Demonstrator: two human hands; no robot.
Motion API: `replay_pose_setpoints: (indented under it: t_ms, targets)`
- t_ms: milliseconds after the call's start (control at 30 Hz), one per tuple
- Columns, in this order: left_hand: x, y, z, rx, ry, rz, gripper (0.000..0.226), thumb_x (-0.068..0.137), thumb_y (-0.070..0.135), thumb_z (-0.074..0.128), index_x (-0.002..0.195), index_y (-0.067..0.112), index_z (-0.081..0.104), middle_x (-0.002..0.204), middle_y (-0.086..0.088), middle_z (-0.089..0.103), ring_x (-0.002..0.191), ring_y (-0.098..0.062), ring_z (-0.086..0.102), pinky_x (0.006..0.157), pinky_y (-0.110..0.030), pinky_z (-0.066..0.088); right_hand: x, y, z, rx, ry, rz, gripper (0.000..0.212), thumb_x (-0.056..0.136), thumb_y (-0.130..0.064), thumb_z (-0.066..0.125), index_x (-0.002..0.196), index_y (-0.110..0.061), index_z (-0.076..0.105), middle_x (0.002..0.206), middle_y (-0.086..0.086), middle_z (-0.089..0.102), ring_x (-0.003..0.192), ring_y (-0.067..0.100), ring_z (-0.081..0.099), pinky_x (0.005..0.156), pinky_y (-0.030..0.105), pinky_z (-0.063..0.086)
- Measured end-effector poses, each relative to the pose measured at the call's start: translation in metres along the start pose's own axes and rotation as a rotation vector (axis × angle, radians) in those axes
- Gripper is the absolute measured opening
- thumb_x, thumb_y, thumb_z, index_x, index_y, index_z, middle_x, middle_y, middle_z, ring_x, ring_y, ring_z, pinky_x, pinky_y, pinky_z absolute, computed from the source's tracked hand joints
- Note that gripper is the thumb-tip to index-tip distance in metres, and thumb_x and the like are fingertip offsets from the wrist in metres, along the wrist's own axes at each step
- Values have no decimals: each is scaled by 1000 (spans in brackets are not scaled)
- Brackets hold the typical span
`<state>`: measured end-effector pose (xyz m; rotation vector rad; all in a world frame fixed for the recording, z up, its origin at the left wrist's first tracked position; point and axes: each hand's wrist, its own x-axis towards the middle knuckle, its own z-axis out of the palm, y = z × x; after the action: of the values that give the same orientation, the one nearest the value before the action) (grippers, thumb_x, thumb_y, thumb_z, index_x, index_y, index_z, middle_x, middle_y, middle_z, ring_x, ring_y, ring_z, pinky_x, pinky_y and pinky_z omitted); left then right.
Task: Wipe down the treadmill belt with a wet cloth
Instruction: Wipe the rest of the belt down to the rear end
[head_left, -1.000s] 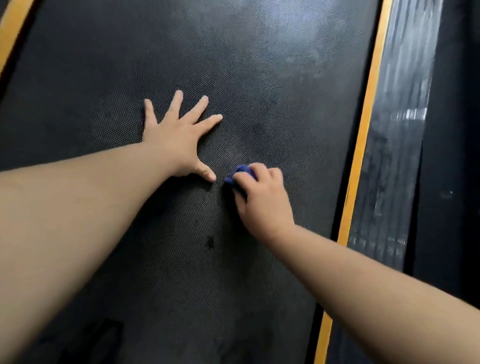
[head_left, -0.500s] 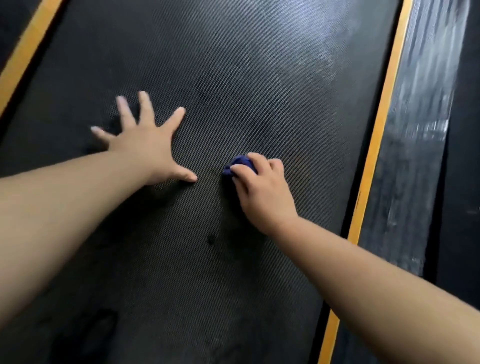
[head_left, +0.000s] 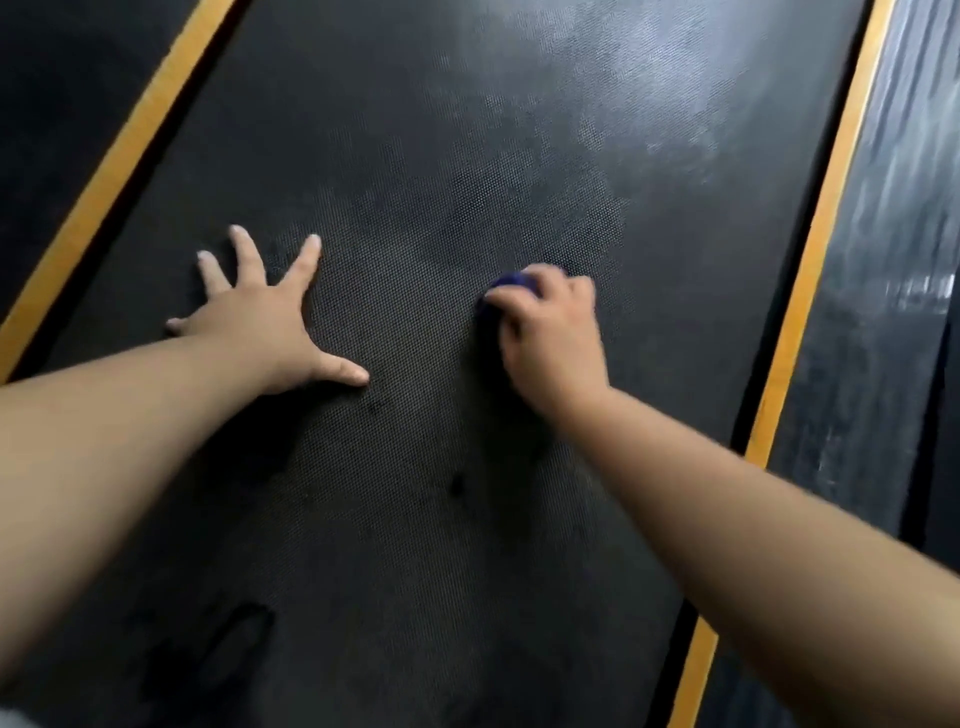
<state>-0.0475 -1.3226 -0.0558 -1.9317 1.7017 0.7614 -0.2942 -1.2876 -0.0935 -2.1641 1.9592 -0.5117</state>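
Observation:
The black textured treadmill belt (head_left: 441, 156) fills most of the view. My right hand (head_left: 553, 338) presses a small bunched blue cloth (head_left: 511, 285) against the belt at centre right; only the cloth's top edge shows past my fingers. My left hand (head_left: 265, 322) lies flat on the belt at the left, fingers spread wide, holding nothing. Small dark spots (head_left: 457, 486) mark the belt between my forearms.
Yellow stripes run along the belt's left edge (head_left: 119, 156) and right edge (head_left: 815, 234). Beyond the right stripe is a glossy dark side rail (head_left: 883, 260). A dark side rail (head_left: 52, 104) lies past the left stripe. Pale dusty patches (head_left: 597, 78) sit higher on the belt.
My left hand has slid left toward the yellow stripe, and the gap between my hands has widened. My right hand with the cloth has shifted slightly right on the belt.

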Motion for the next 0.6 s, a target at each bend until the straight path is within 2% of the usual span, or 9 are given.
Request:
replay_pose_setpoints:
  t_ms: [100, 133, 167, 267, 333, 400, 500, 567, 600]
  targets:
    - [3, -6, -1, 11, 10, 37, 140, 38, 82, 71, 141, 53, -20, 155, 0, -29, 145, -35, -14, 103, -70, 26, 52, 17, -2, -84, 14, 265, 26, 90, -23, 50, 108, -24, 68, 125, 13, 51, 107, 37, 41, 92, 37, 37]
    - [2, -7, -3, 3, 0, 44, 141, 39, 81, 71, 142, 50, -20, 155, 1, -28, 145, -34, -13, 105, -68, 26, 53, 14, -1, -101, -3, 288, 27, 91, -26, 48, 110, -24, 67, 127, 12, 49, 109, 36, 40, 94, 35, 34]
    - [2, -10, -5, -9, -6, 47, 144, 39, 80, 72, 144, 45, -20, 155, 2, -28, 145, -32, -13, 106, -66, 25, 46, 5, 1, -99, -20, 245, 28, 90, -29, 48, 108, -22, 68, 125, 12, 51, 107, 37, 42, 93, 36, 33]
    - [0, -22, -10, -6, -11, 46, 152, 41, 77, 75, 149, 26, -19, 156, 4, -26, 146, -25, -11, 111, -60, 23, -15, -31, 11, 5, -33, -68, 27, 90, -30, 48, 97, -14, 70, 114, 15, 59, 93, 40, 50, 87, 42, 39]
    - [-2, -25, -11, 12, -1, 43, 152, 42, 76, 75, 149, 22, -19, 156, 6, -27, 147, -21, -11, 112, -57, 24, -45, -41, 16, 54, -112, -191, 27, 90, -29, 49, 102, -16, 69, 117, 13, 59, 92, 40, 49, 80, 45, 47]
    - [-1, -25, -7, 31, 5, 22, 151, 44, 76, 74, 149, 23, -20, 155, 7, -29, 146, -19, -12, 112, -57, 26, -31, -32, 21, 65, -131, -222, 29, 89, -28, 48, 110, -19, 67, 118, 11, 59, 92, 39, 50, 78, 45, 48]
    - [0, -23, -4, 63, -8, -19, 147, 46, 77, 72, 147, 28, -24, 154, 3, -32, 146, -19, -14, 107, -60, 30, 23, -17, 23, 11, -11, -52, 35, 92, -29, 45, 125, -22, 54, 125, 6, 54, 105, 35, 48, 92, 38, 33]
    - [-3, -23, -4, 72, -4, -35, 145, 47, 78, 71, 146, 31, -24, 154, 0, -32, 146, -19, -14, 104, -60, 34, 52, -14, 16, 30, 24, 180, 35, 92, -27, 49, 125, -17, 49, 126, 7, 50, 110, 31, 42, 95, 33, 27]
    - [-3, -22, -4, 68, 0, -43, 145, 47, 78, 71, 146, 32, -24, 154, -1, -32, 146, -20, -14, 103, -60, 34, 55, -18, 14, 23, 35, 222, 32, 91, -25, 51, 121, -15, 50, 123, 8, 49, 109, 30, 41, 95, 33, 28]
